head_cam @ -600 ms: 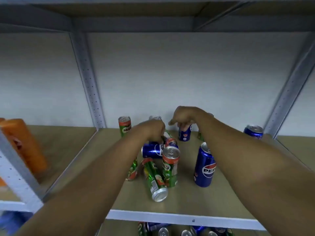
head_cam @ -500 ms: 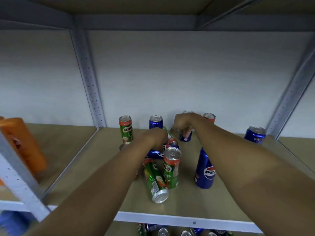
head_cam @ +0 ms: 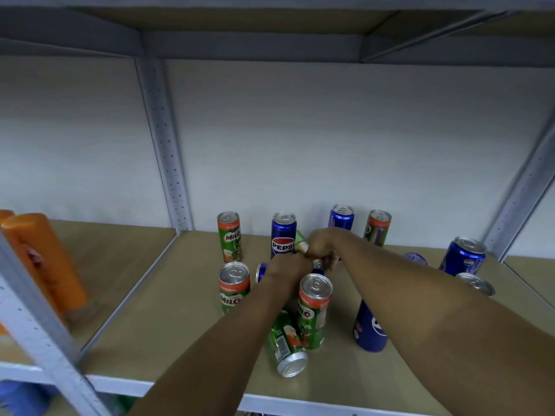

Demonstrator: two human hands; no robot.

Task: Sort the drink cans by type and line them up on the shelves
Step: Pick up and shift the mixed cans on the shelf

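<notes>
Both hands point(head_cam: 303, 259) have closed together over toppled cans point(head_cam: 261, 271).

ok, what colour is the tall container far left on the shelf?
Orange container, head view.

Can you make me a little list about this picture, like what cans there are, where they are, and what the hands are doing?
Place: shelf with a grey metal frame
Green cans: Milo cans, four upright, e.g.; one lying down at the front
Blue cans: Pepsi cans, mostly upright, e.g.; one lying under the hands
Left hand: curled over the cans in the middle; what it grips is hidden
Right hand: curled beside it, grip hidden
Sorted yet: no, the two kinds are mixed
Also: orange bottles at left
</notes>
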